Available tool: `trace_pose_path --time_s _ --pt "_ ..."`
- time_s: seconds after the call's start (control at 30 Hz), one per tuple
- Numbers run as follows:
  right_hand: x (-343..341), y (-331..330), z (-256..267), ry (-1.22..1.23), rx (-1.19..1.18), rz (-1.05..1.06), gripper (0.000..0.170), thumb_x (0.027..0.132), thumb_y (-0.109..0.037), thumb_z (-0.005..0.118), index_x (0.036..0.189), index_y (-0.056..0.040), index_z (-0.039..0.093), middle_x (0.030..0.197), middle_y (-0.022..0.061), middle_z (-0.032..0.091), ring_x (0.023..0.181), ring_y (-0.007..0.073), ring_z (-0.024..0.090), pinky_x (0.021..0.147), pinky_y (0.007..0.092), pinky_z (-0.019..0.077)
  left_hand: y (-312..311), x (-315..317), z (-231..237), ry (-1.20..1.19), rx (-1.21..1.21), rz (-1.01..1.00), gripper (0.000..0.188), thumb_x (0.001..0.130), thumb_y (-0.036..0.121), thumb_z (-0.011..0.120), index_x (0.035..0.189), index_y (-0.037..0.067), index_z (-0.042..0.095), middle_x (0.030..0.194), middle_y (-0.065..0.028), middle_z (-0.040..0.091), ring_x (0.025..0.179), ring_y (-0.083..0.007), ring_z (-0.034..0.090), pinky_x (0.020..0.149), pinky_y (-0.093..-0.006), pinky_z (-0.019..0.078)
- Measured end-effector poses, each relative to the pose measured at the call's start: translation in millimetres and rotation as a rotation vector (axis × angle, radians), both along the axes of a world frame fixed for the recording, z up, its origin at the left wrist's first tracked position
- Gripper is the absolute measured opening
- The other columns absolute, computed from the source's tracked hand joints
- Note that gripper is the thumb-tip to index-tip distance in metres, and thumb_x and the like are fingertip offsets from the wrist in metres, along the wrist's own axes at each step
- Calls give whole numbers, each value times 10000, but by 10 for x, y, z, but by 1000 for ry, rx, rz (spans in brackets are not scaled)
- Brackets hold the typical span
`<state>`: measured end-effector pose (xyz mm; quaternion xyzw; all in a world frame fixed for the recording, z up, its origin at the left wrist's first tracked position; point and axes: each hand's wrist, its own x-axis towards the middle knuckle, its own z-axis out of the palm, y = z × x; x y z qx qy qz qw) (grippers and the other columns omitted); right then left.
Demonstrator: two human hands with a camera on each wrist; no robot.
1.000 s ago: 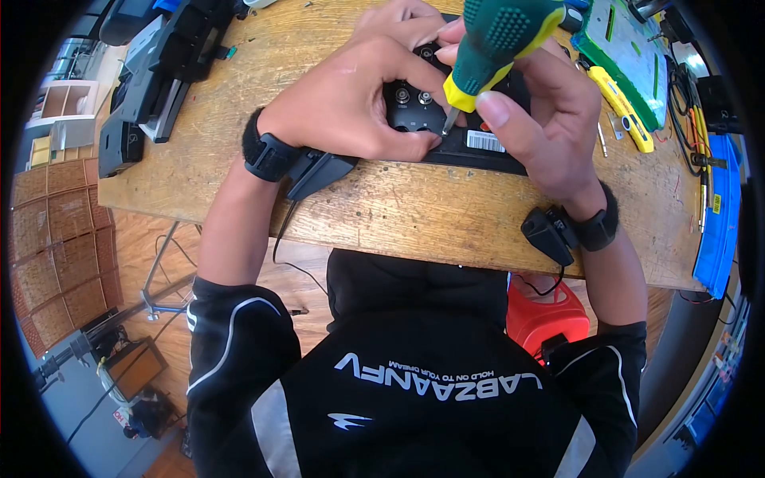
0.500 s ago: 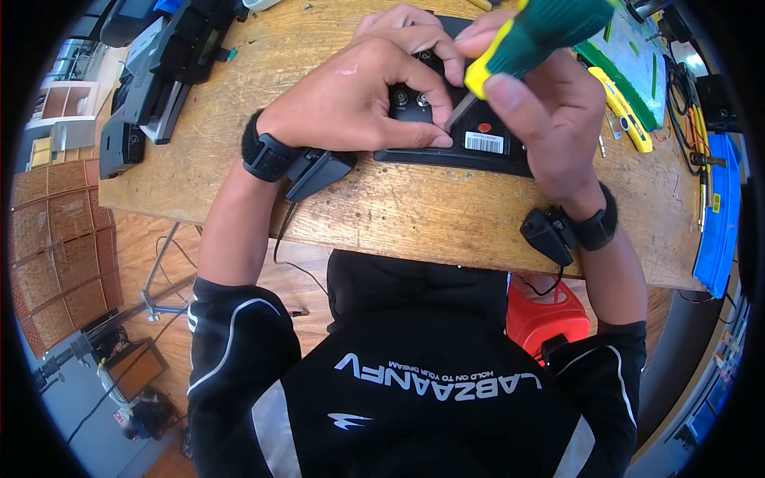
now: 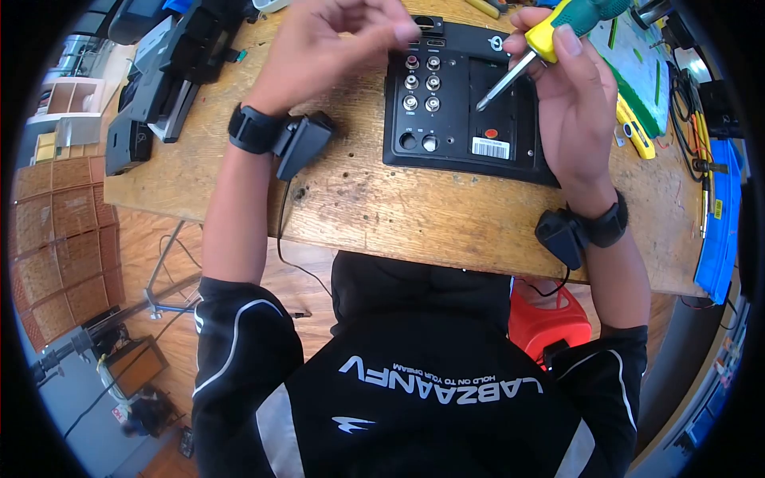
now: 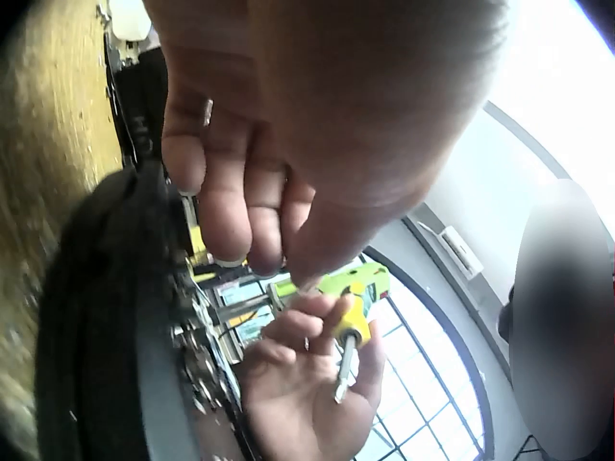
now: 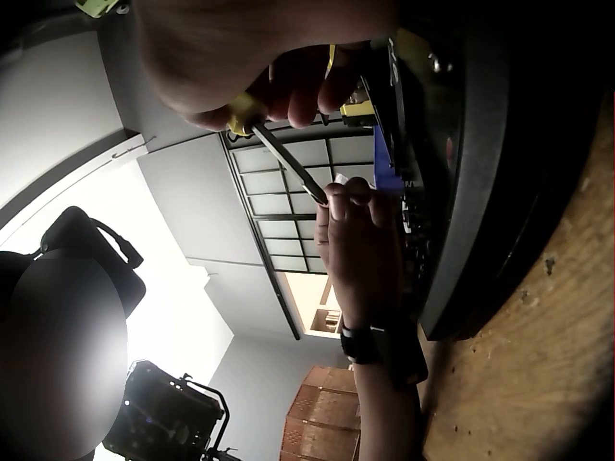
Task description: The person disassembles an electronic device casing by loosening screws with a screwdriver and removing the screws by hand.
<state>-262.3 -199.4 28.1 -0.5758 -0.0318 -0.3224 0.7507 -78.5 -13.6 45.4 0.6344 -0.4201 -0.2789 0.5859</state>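
Note:
My right hand (image 3: 578, 111) grips a screwdriver (image 3: 550, 40) with a green and yellow handle. Its bare metal shaft slants down over a black connector panel (image 3: 462, 151) that lies on the bench. Round metal sockets, a barcode label and a red dot show on the panel. My left hand (image 3: 311, 64) is raised past the panel's left edge, thumb stretched out and fingers loosely bent. In the left wrist view, a small shiny metal piece (image 4: 207, 112), like a screw, lies against those fingers.
A yellow utility knife (image 3: 633, 131) and a green-edged board (image 3: 637, 72) lie to the right, by cables and a blue bin (image 3: 719, 215). Black and grey device parts (image 3: 171, 76) stand at the bench's left end. A red stool (image 3: 546, 319) is below the front edge.
The left hand has lifted off the panel to the left, uncovering its sockets. The right hand has drawn the screwdriver up and right, off the spot where its tip met the left fingertips.

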Motion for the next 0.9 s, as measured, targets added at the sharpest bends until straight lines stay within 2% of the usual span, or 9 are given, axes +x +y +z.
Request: trace_pose_path --time_s 0.07,0.13,0.23,0.4,0.47,0.5,0.57,0.8,0.9 --pt "6 1 -5 -6 -18 -2 368 1012 -252 592 1178 75 613 1022 118 672 939 145 624 885 274 484 -24 250 -148 -67 -110 22 137 955 111 744 1011 3 682 883 -15 724 757 -62 666 683 -200 534" --pt "-1 -3 0 -13 -37 -7 366 1013 -251 593 1177 76 614 1010 116 676 925 140 624 871 270 487 2 374 -151 -170 -51 341 85 942 66 723 968 -7 689 843 -31 722 712 -73 665 652 -213 535" --pt "-27 3 1 20 -30 22 358 1011 -244 600 1177 73 615 980 106 685 885 126 619 833 254 490 82 632 -280 -358 43 479 48 920 28 691 919 -19 692 805 -38 714 701 -78 662 649 -214 529" --pt "0 -7 -17 -3 -32 29 338 1009 -226 606 1172 69 624 964 102 693 835 106 601 779 238 482 276 998 -494 -335 90 532 58 901 22 694 921 -31 709 796 -26 705 697 -64 631 648 -212 507" --pt "-1 -3 -3 0 -32 28 338 1010 -229 608 1168 69 628 962 99 692 830 104 597 775 238 480 391 1237 -657 -328 214 506 273 929 141 742 1186 50 739 1087 -30 750 1021 -134 692 907 -283 535" --pt "-2 1 1 5 -34 30 339 1010 -232 610 1164 69 631 961 97 692 825 103 593 770 238 478 382 1217 -662 -328 215 504 273 929 141 742 1186 50 739 1087 -30 750 1021 -134 692 907 -283 535" --pt "1 -10 -9 1 -50 34 340 1010 -235 612 1161 69 635 961 93 692 822 100 589 769 236 475 350 1181 -668 -521 212 487 229 999 134 661 1193 34 730 1003 -9 755 921 -76 689 831 -227 540" --pt "-4 3 4 10 -95 28 342 1010 -243 615 1153 66 649 953 81 691 813 89 577 760 227 462 290 1025 -561 -710 326 475 240 971 140 709 1182 27 734 1005 -28 758 919 -65 690 837 -232 549" --pt "-13 16 19 68 -113 -7 348 1008 -249 619 1153 66 652 941 77 691 806 87 579 752 225 462 188 797 -403 -552 234 542 90 901 31 710 953 -42 722 783 -10 691 688 -54 599 638 -217 499"
